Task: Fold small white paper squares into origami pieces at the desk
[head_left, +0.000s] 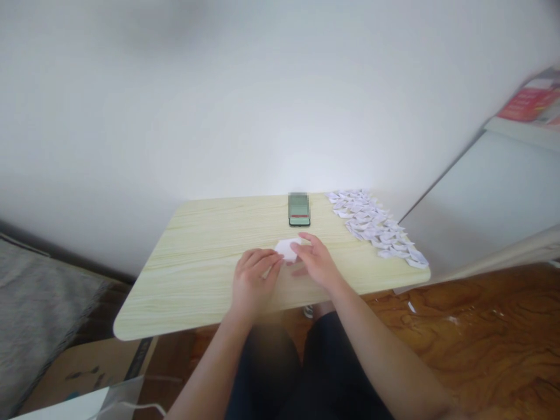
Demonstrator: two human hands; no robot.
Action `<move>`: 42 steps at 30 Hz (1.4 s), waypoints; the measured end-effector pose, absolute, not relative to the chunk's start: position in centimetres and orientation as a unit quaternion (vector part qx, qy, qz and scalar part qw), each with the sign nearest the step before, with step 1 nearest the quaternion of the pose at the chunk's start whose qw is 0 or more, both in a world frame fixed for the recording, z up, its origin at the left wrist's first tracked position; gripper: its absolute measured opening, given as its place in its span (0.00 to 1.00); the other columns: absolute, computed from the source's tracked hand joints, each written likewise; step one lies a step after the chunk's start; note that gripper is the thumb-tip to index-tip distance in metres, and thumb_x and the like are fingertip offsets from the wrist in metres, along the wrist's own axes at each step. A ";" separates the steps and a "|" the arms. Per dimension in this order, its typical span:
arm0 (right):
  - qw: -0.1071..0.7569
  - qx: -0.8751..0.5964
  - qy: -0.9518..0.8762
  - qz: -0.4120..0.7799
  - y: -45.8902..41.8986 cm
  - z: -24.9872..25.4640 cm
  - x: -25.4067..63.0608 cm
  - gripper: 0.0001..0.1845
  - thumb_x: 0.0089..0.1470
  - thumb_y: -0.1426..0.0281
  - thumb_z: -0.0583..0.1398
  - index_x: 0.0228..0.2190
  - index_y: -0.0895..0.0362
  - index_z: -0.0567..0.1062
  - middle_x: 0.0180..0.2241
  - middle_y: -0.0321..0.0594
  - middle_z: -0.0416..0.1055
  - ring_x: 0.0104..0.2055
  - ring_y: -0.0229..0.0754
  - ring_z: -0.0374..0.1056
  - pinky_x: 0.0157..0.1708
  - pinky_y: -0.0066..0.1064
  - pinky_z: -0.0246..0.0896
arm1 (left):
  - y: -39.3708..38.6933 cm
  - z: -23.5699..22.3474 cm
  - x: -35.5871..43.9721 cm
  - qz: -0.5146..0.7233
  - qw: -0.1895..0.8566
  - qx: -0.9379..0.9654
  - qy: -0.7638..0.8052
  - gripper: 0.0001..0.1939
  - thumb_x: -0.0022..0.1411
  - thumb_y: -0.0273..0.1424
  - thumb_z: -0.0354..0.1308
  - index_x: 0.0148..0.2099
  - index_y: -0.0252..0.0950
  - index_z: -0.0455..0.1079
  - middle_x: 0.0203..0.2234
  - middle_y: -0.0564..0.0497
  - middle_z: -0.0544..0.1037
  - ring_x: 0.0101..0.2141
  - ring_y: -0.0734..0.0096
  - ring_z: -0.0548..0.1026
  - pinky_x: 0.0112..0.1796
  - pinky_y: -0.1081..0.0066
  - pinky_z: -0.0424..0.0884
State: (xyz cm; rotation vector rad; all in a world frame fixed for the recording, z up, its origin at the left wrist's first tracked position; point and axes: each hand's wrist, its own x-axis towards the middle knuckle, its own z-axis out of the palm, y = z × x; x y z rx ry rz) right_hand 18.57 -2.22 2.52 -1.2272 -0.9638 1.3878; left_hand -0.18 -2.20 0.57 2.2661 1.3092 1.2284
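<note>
A small white piece of folded paper [287,248] lies on the pale wooden table [196,262] near its middle. My left hand [252,279] rests on the table with its fingers curled and their tips pressed on the paper's left edge. My right hand [315,259] pinches the paper's right edge between thumb and fingers. Both hands sit close together just in front of a phone [299,209] that lies flat with its screen lit.
A long heap of several small folded white paper pieces [377,227] runs along the table's right side. A white cabinet [490,198] stands to the right, with a red printed sheet [531,100] on top. The white wall is behind; wood floor and cardboard [83,364] lie below.
</note>
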 end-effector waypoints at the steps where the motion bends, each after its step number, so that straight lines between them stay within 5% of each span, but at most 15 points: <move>1: 0.502 -0.516 -0.392 0.572 -2.2 2.3 18.6 0.32 0.53 0.62 0.68 0.56 0.52 0.66 0.39 0.41 0.80 0.35 0.47 0.78 0.23 0.34 0.76 | -3.0 0.4 0.1 0.416 0.116 0.782 0.449 0.10 0.68 0.34 0.60 0.47 0.47 0.82 0.46 0.49 0.83 0.50 0.56 0.76 0.55 0.53 0.71; 7: 0.503 -0.534 -0.458 0.502 -2.8 2.2 20.0 0.23 0.52 0.70 0.65 0.50 0.52 0.72 0.37 0.38 0.81 0.34 0.44 0.77 0.28 0.32 0.74 | -4.5 0.5 0.5 0.448 0.218 0.713 0.493 0.17 0.64 0.37 0.64 0.56 0.47 0.77 0.55 0.46 0.77 0.55 0.54 0.74 0.56 0.53 0.72; 10: 0.505 -0.508 -0.490 0.497 -3.8 3.1 20.0 0.31 0.54 0.69 0.65 0.58 0.48 0.67 0.39 0.37 0.82 0.36 0.44 0.78 0.33 0.33 0.74 | -3.8 1.1 0.4 0.451 0.400 0.604 0.522 0.22 0.64 0.42 0.63 0.58 0.42 0.73 0.44 0.46 0.82 0.41 0.59 0.80 0.41 0.61 0.77; 12: 0.509 -0.499 -0.497 0.495 -4.3 3.5 19.8 0.33 0.54 0.67 0.67 0.60 0.47 0.66 0.39 0.36 0.82 0.36 0.43 0.78 0.33 0.33 0.75 | -3.2 1.4 0.3 0.440 0.475 0.583 0.491 0.16 0.65 0.43 0.62 0.48 0.38 0.78 0.37 0.47 0.83 0.37 0.62 0.79 0.38 0.66 0.75; 20: 0.470 -0.460 -0.473 0.586 -4.5 1.6 20.0 0.17 0.54 0.59 0.68 0.45 0.51 0.79 0.29 0.34 0.79 0.25 0.40 0.74 0.27 0.36 0.77 | -3.0 0.4 1.1 0.508 0.538 0.489 0.462 0.14 0.60 0.40 0.67 0.43 0.36 0.78 0.30 0.51 0.82 0.29 0.69 0.76 0.30 0.72 0.70; 24: 0.494 -0.437 -0.441 0.609 -4.0 0.0 20.1 0.09 0.53 0.65 0.68 0.38 0.51 0.84 0.34 0.37 0.80 0.33 0.42 0.75 0.28 0.32 0.76 | -2.9 -0.3 1.0 0.510 0.563 0.487 0.430 0.10 0.62 0.35 0.63 0.45 0.37 0.79 0.23 0.54 0.78 0.24 0.72 0.72 0.29 0.73 0.67; 27: 0.498 -0.419 -0.409 0.639 -3.7 -0.6 20.3 0.06 0.52 0.66 0.67 0.33 0.51 0.84 0.36 0.38 0.80 0.37 0.43 0.75 0.31 0.32 0.77 | -2.9 -0.5 0.7 0.514 0.528 0.512 0.442 0.08 0.61 0.31 0.61 0.38 0.38 0.82 0.30 0.52 0.81 0.31 0.69 0.76 0.35 0.71 0.70; 30: 0.493 -0.405 -0.399 0.659 -3.6 -0.6 20.5 0.06 0.53 0.66 0.67 0.34 0.51 0.84 0.36 0.38 0.79 0.38 0.43 0.75 0.33 0.33 0.77 | -2.9 -0.7 0.5 0.505 0.509 0.531 0.452 0.09 0.60 0.29 0.61 0.37 0.39 0.83 0.35 0.51 0.83 0.39 0.65 0.77 0.42 0.69 0.71; 42: 0.527 -0.351 -0.415 0.654 -3.8 -1.4 20.5 0.15 0.58 0.67 0.58 0.37 0.57 0.85 0.36 0.43 0.81 0.37 0.45 0.75 0.31 0.34 0.77 | -2.9 -0.5 0.6 0.498 0.542 0.510 0.445 0.08 0.62 0.31 0.60 0.40 0.38 0.81 0.37 0.51 0.82 0.38 0.68 0.75 0.41 0.71 0.68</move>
